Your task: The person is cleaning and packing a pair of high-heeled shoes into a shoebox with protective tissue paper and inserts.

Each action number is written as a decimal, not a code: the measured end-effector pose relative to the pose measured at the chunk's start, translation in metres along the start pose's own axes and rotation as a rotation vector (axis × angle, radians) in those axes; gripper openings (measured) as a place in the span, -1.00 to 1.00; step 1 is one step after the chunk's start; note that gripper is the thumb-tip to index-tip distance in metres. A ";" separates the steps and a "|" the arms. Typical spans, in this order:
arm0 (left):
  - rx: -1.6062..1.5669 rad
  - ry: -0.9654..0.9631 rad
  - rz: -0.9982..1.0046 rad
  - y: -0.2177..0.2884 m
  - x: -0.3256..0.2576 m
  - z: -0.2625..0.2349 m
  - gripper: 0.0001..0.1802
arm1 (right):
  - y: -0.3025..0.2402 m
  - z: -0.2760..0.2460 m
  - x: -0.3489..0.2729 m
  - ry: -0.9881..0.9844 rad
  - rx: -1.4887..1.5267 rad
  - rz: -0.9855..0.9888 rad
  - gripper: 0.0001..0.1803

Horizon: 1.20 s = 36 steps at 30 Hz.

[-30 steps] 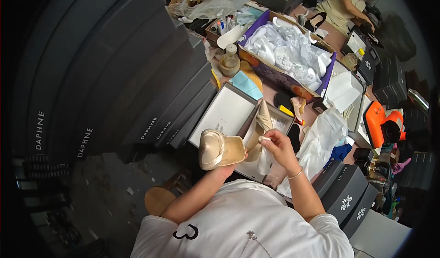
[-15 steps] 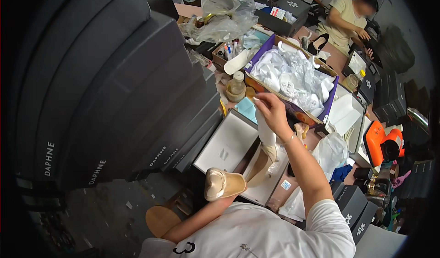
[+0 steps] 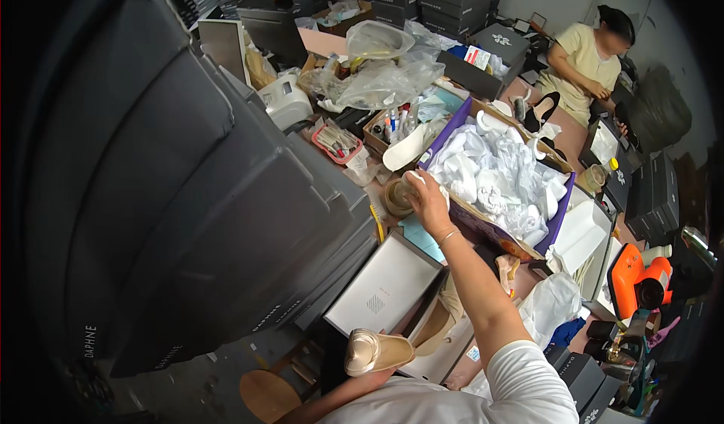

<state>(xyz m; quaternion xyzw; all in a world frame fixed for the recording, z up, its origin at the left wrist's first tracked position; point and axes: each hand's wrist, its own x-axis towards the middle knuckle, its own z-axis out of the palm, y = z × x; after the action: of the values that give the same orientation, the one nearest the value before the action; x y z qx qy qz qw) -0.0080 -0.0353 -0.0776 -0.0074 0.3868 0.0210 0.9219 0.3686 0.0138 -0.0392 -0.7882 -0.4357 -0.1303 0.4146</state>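
Note:
My left hand [image 3: 379, 376] is closed round a shiny beige flat shoe [image 3: 363, 352] from below, at the bottom middle; the shoe hides most of its fingers. Its mate, another beige shoe [image 3: 437, 324], lies in the open grey shoe box [image 3: 385, 287] just ahead. My right hand [image 3: 428, 202] is stretched forward, fingers closed on a piece of white cloth or tissue [image 3: 444, 193]. Those fingers are at the top of a small glass bottle [image 3: 397, 198], partly hidden behind them; I cannot tell whether they grip it.
Stacked dark shoe boxes [image 3: 181, 198] rise at the left. A purple-edged carton [image 3: 559, 214] full of white stuffing stands beyond my right hand. An orange heat gun-like tool [image 3: 637, 279] lies at the right. Further back a person in pale yellow [image 3: 577, 66] handles something dark.
My right hand has gone from above the shoe box to the bottle, taking the white cloth or tissue along. The view has shifted, and my left hand still holds the shoe.

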 end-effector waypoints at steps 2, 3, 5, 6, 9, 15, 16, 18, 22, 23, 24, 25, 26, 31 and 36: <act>-0.068 0.020 -0.039 0.003 -0.001 0.004 -0.63 | -0.003 0.001 0.006 -0.024 0.086 0.062 -0.51; -0.121 0.015 -0.077 0.005 -0.001 0.004 -0.63 | -0.006 -0.003 0.012 -0.055 0.130 0.063 -0.56; -0.125 -0.032 -0.113 0.010 0.001 -0.003 -0.64 | -0.004 -0.011 0.015 0.026 0.162 0.039 -0.54; -0.126 -0.062 -0.104 0.012 0.004 -0.008 -0.64 | -0.003 -0.015 0.015 0.060 0.180 0.023 -0.53; 0.053 0.049 0.106 0.008 0.001 -0.001 -0.61 | -0.006 -0.056 -0.008 0.465 0.174 0.315 -0.58; 0.106 -0.263 0.051 0.019 0.020 -0.011 -0.64 | 0.001 -0.074 -0.031 0.681 0.571 0.575 -0.58; 0.046 -0.291 0.027 0.010 0.015 -0.017 -0.66 | -0.009 -0.073 -0.021 0.586 0.274 0.416 -0.59; -0.138 -0.179 -0.058 0.003 0.006 0.003 -0.69 | -0.020 -0.073 -0.004 0.440 0.154 0.236 -0.62; 0.184 -0.061 0.249 -0.004 -0.003 0.014 -0.63 | -0.016 -0.016 0.009 0.003 0.105 -0.075 -0.56; 0.127 0.005 0.244 -0.002 -0.001 0.014 -0.65 | -0.007 -0.003 0.006 -0.041 0.096 -0.057 -0.56; 0.066 0.035 0.240 0.002 0.001 0.016 -0.67 | -0.008 0.002 0.011 -0.067 0.088 -0.062 -0.55; -0.001 0.081 0.226 0.000 -0.003 0.012 -0.66 | -0.007 -0.001 0.010 -0.016 0.017 -0.048 -0.59; -0.048 0.108 0.214 0.002 -0.002 0.011 -0.65 | -0.004 -0.006 0.016 -0.002 -0.007 0.025 -0.67; -0.035 0.086 0.153 0.001 -0.003 0.012 -0.54 | -0.028 -0.066 -0.003 -0.156 0.170 0.128 -0.80; 0.196 0.076 0.100 -0.013 -0.008 0.044 -0.71 | -0.124 -0.178 -0.167 -0.548 0.446 0.282 -0.88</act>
<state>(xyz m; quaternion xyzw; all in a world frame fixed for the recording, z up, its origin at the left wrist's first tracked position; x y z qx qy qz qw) 0.0181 -0.0470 -0.0406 0.1014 0.4214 0.0288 0.9007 0.1994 -0.1856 0.0441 -0.7365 -0.4354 0.2415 0.4578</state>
